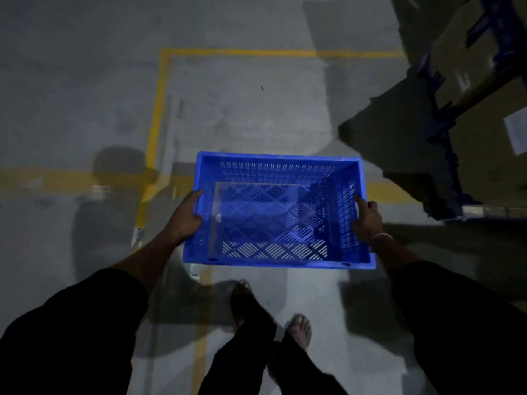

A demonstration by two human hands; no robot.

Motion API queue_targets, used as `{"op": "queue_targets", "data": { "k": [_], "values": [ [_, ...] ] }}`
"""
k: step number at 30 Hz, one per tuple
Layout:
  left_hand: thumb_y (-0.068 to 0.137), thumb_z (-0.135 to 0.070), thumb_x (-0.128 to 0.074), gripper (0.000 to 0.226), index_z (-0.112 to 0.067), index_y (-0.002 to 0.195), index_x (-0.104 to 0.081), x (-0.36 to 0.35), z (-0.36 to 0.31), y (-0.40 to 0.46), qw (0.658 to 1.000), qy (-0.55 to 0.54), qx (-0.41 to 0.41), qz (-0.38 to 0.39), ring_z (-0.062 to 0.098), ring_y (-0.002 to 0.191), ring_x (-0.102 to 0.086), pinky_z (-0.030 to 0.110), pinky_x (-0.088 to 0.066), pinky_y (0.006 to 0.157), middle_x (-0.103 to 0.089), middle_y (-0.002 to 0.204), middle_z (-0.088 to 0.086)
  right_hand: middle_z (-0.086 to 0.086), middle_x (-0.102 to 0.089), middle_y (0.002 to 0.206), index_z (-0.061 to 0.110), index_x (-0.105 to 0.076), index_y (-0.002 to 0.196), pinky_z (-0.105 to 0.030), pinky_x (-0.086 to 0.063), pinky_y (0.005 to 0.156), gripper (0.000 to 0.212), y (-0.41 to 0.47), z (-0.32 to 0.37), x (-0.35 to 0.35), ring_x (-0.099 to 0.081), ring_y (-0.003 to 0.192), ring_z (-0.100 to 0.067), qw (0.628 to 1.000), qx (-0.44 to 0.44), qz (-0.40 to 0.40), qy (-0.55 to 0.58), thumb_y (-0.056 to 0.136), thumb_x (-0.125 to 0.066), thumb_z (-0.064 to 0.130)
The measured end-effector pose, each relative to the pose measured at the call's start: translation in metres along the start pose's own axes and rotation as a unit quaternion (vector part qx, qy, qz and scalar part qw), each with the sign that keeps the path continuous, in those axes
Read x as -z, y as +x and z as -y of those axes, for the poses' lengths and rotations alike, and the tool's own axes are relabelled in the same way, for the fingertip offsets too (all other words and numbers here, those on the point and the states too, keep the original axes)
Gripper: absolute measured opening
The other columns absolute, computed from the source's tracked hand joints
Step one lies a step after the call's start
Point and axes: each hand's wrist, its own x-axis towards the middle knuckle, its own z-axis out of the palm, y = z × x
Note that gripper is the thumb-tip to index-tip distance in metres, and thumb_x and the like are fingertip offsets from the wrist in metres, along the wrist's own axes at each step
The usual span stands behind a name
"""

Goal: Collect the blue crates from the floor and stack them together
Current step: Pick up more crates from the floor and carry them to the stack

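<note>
Blue crate (278, 212) carried level, long axis left-right, left hand (186, 218) and right hand (366, 220) fingers gripping its short end walls.

A dim warehouse or storage hall: bare grey concrete floor (256, 109) marked with yellow painted lines (159, 109) boxing off a bay in the upper middle of the frame, and stacked cardboard cartons (484, 132) on blue racking (445, 143) at the upper right.

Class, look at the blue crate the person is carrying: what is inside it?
The blue crate looks empty: its slotted bottom shows, with the grey floor glimpsed through the slots. The left hand and right hand cover small parts of the side walls.
</note>
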Motion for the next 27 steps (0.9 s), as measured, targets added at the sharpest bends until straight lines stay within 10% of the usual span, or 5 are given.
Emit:
{"op": "queue_targets", "data": {
  "k": [11, 27],
  "values": [
    [0.094, 0.0, -0.055, 0.068, -0.019, 0.155, -0.03, -0.074, 0.051, 0.121, 0.999, -0.004, -0.029, -0.018, 0.024, 0.145, -0.03, 0.041, -0.033, 0.115, -0.024, 0.162, 0.004, -0.021, -0.031, 0.138, 0.026, -0.031, 0.151, -0.054, -0.046, 0.097, 0.077, 0.139, -0.027, -0.084, -0.048, 0.11, -0.05, 1.0, 0.01, -0.004, 0.018, 0.082, -0.054, 0.0],
    [0.091, -0.022, -0.049, 0.074, -0.024, 0.158, -0.018, -0.075, 0.085, 0.118, 0.994, 0.087, -0.062, 0.014, 0.036, 0.15, -0.017, 0.055, -0.03, 0.117, 0.004, 0.167, 0.006, -0.027, -0.031, 0.134, 0.015, -0.027, 0.153, -0.052, -0.04, 0.091, 0.081, 0.123, -0.025, -0.099, -0.045, 0.101, -0.048, 0.996, 0.089, -0.02, -0.019, 0.077, -0.054, 0.012]
  ]
}}
